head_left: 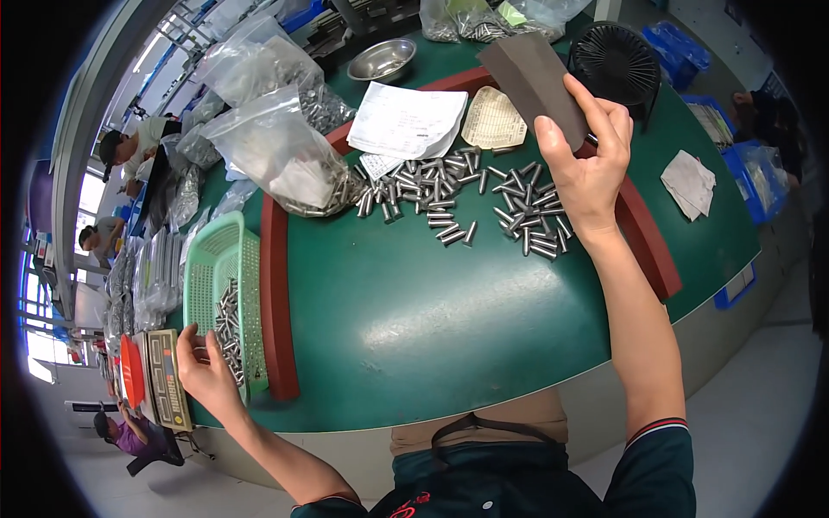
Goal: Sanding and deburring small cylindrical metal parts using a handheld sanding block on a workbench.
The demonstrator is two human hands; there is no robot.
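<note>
Raised over the far right of the green table (414, 337), my right hand (591, 160) is closed on a dark grey-brown flat sheet (531, 82). A small shiny metal end shows beside its fingers. Below and left of it lie loose metal pins (528, 203), with another heap of metal pins (423, 181) further left. My left hand (205, 371) is at the near end of a light green plastic basket (197, 268), its thumb and fingers apart. More metal pins (229, 319) lie inside that basket. No object shows in the left hand.
Dark red rails (276, 302) border the work area. Behind the pins are papers (406, 121), a beige pad (494, 117) and bags of metal parts (302, 164). A steel bowl (382, 60), black fan (615, 65), cloth (689, 183) and scale (168, 380) stand around. Other people sit far left.
</note>
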